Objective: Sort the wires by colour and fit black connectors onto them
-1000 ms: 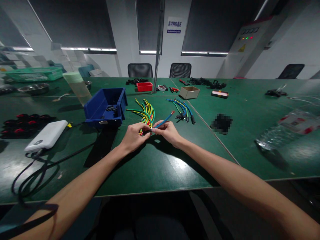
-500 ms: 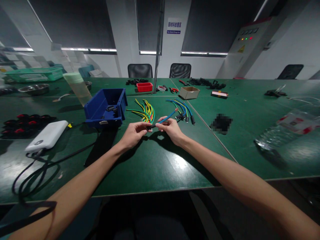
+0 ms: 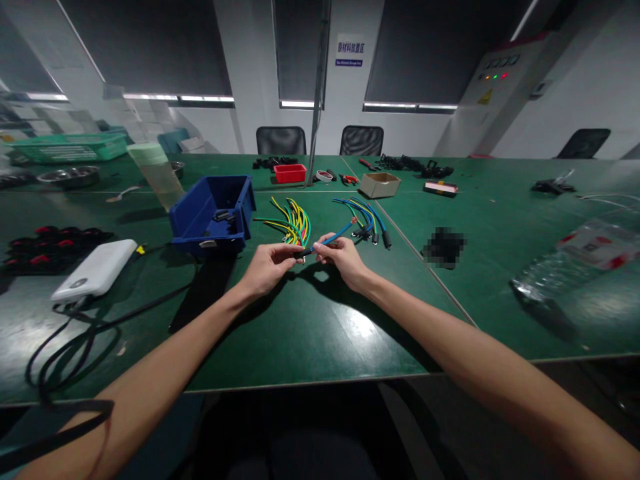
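Note:
Both my hands meet above the green table (image 3: pixel 310 333), just in front of a bundle of yellow-green wires (image 3: pixel 293 223). My right hand (image 3: pixel 343 261) pinches a blue wire (image 3: pixel 334 238) that points up and to the right. My left hand (image 3: pixel 267 267) pinches the wire's near end, where a small dark piece sits; I cannot make out what it is. Behind my right hand lies a bunch of blue wires with black ends (image 3: pixel 367 220).
A blue bin (image 3: pixel 213 213) stands left of the wires. A white power bank (image 3: pixel 95 270) with black cables lies further left, beside red-and-black parts (image 3: pixel 50 243). A red box (image 3: pixel 290 173) and cardboard box (image 3: pixel 379 185) sit behind. A plastic bottle (image 3: pixel 575 263) lies at right.
Both hands rose slightly and moved away from me with the blue wire; it tilted flatter. The grip stays the same.

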### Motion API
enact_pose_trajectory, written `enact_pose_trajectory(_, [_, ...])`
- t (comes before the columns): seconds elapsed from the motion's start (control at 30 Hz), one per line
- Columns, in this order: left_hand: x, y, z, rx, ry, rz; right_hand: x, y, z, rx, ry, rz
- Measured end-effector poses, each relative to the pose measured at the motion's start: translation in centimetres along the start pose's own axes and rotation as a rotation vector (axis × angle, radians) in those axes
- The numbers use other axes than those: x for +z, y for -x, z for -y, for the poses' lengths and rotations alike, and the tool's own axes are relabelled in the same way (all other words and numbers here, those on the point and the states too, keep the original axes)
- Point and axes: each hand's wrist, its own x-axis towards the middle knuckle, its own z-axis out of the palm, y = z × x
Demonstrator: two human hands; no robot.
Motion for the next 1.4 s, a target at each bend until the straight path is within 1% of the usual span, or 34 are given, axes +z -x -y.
enact_pose_trajectory(0.43, [-0.16, -0.08, 0.40, 0.011, -0.017, 0.025, 0.06, 0.18, 0.24, 0.005, 0.030, -0.009])
enact_pose_trajectory(0.57, [-0.17, -0.12, 0.52, 0.012, 0.007, 0.029, 0.03, 0.18, 0.19, -0.004, 0.039, 0.006])
enact_pose_trajectory(1.4, [0.01, 0.09, 0.37, 0.010, -0.010, 0.044, -0.09, 0.02, -0.18, -0.043, 0.091, 0.024])
